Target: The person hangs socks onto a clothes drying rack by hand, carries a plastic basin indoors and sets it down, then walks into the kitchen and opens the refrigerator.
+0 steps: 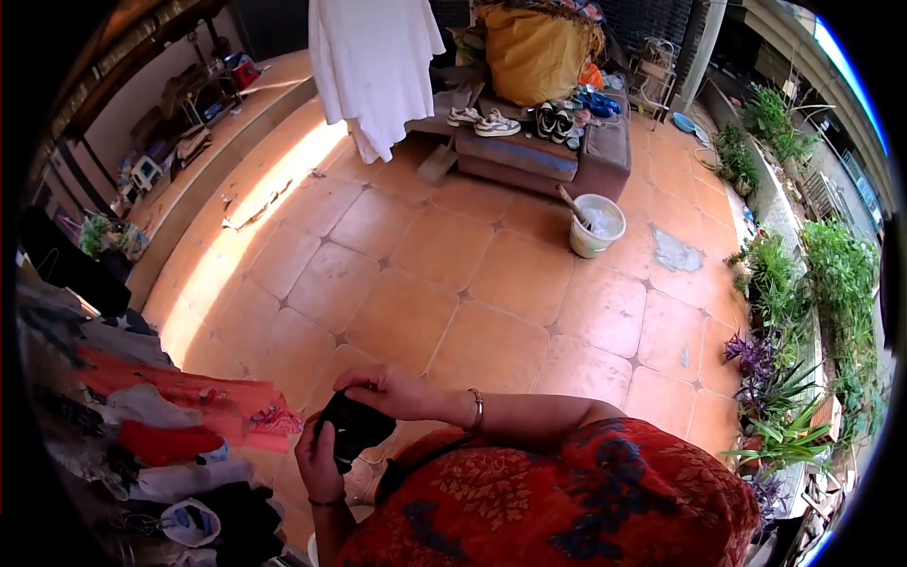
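Observation:
A small black cloth [357, 427] is stretched between my two hands, low in the view and left of centre. My right hand [376, 391], with a bangle at its wrist, pinches the cloth's upper edge. Lower and to the left, my left hand [320, 463] grips the cloth's left side, its thumb upright and a dark band at the wrist. Just left of the hands hang several garments, among them a coral one with a pink pattern [274, 418], a red one [170, 440] and dark ones.
A white garment [376, 66] hangs at the top. Behind it a sofa [605, 156] bears shoes and a yellow cloth bundle [539, 57]. A white bucket [597, 227] stands on the tiled floor [491, 345]. Plants [770, 274] line the right side; a raised ledge [222, 151] runs along the left.

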A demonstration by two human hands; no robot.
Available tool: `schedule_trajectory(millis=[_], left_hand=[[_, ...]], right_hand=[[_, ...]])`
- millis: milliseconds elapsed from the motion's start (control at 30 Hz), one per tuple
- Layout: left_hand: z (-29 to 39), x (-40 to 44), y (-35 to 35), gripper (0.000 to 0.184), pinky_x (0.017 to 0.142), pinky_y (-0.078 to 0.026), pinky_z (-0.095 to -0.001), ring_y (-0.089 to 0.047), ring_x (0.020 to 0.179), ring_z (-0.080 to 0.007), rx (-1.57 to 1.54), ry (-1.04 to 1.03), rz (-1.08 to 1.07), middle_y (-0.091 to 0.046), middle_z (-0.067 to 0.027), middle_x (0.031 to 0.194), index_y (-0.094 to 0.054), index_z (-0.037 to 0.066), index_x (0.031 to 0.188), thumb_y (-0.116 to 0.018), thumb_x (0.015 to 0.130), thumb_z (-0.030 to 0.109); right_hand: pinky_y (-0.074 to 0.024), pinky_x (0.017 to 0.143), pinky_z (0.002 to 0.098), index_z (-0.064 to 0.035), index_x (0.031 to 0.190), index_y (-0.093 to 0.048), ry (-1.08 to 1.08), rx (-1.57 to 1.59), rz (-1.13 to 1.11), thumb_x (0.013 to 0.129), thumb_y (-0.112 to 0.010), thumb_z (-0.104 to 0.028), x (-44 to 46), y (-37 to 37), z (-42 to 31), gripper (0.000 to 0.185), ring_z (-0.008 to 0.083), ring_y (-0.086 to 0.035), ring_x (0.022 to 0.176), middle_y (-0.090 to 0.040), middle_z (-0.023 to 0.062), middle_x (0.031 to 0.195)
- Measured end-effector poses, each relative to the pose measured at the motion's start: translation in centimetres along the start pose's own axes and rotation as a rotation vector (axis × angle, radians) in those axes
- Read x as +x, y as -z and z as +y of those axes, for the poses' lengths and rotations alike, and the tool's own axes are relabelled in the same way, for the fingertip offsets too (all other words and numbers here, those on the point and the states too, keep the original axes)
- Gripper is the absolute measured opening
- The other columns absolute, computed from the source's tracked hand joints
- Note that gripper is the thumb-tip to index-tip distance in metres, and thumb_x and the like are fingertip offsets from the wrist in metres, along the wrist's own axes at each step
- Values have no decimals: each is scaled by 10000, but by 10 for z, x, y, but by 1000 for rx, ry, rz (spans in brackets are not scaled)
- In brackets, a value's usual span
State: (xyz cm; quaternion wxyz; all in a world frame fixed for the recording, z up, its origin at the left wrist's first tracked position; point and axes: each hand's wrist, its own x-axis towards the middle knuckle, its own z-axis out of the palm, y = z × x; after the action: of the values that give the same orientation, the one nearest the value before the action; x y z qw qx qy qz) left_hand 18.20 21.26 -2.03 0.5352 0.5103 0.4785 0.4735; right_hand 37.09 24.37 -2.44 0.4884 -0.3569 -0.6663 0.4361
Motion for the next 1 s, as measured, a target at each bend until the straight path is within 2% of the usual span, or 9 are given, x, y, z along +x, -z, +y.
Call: schedule_trajectory(millis=[133, 233, 367, 433, 567, 700, 800, 933, 1000], left_hand=[[11, 7, 0, 186, 644, -430, -193, -531, 716, -69, 19, -22, 2, -591, -13, 813, -584, -30, 981, -539, 877, 117], [11, 10, 7, 165, 625, -420, -191, -510, 691, -59, 153, -63, -6, -594, -16, 826, -585, -23, 986, -543, 871, 89], [8, 14, 26, 155, 574, -379, -197, -422, 612, -59, -238, -117, 56, -485, 10, 722, -567, 15, 997, -479, 908, 107], [14, 18, 34, 171, 541, -350, -219, -379, 589, -77, -633, -117, -136, -431, 19, 699, -551, 40, 977, -448, 932, 170], [25, 20, 33, 171, 546, -369, -257, -377, 615, -104, -886, -102, -69, -399, 18, 695, -498, 64, 966, -430, 940, 219], [23, 17, 33, 153, 577, -406, -235, -418, 629, -86, -833, -55, -42, -447, 20, 722, -529, 59, 968, -472, 924, 195], [0, 19, 30, 135, 605, -424, -179, -503, 685, -54, -466, 128, 67, -562, 4, 843, -589, 42, 970, -581, 860, 121], [-24, 22, 12, 521, 651, -445, -208, -502, 812, -82, -258, 237, -110, -481, -94, 1162, -374, 113, 1308, -605, 842, 139], [-25, 22, 3, 529, 650, -440, -202, -504, 796, -79, -343, 237, -206, -501, -91, 1134, -359, 105, 1314, -600, 844, 134]], right_hand=[[-479, 679, 278, -59, 1001, -547, -36, 82, -113, 864, -563, -101, 3, 8, -14, 145, 127, -590, 758, -620, 52, 832], [-464, 629, 259, -57, 952, -523, 136, -223, -136, 861, -581, -105, 10, 15, -15, 118, 91, -561, 713, -595, 39, 772], [-427, 614, 196, -56, 933, -515, -17, 376, 22, 872, -564, -68, 25, 34, -11, 79, 52, -537, 704, -580, -2, 773], [-437, 654, 197, -53, 934, -525, -56, 501, -27, 882, -546, -71, 31, 49, -12, 59, 63, -547, 733, -584, -7, 800], [-474, 692, 254, -68, 941, -538, -269, 1007, 51, 906, -508, -152, 34, 61, 17, 95, 118, -581, 782, -600, 21, 851], [-477, 750, 315, -64, 1026, -533, -461, 1187, 96, 919, -468, -233, 32, 66, 21, 210, 167, -582, 865, -595, 47, 943], [-480, 766, 341, -61, 1100, -517, -510, 1254, 50, 912, -464, -282, 32, 67, 13, 294, 189, -580, 904, -595, 61, 1015], [-469, 803, 365, -63, 1142, -505, -521, 1334, 32, 912, -456, -292, 36, 61, 14, 328, 209, -569, 959, -586, 80, 1076], [-458, 839, 373, -59, 1138, -507, -525, 1386, -11, 917, -448, -291, 40, 58, 20, 326, 216, -561, 992, -581, 85, 1096]])
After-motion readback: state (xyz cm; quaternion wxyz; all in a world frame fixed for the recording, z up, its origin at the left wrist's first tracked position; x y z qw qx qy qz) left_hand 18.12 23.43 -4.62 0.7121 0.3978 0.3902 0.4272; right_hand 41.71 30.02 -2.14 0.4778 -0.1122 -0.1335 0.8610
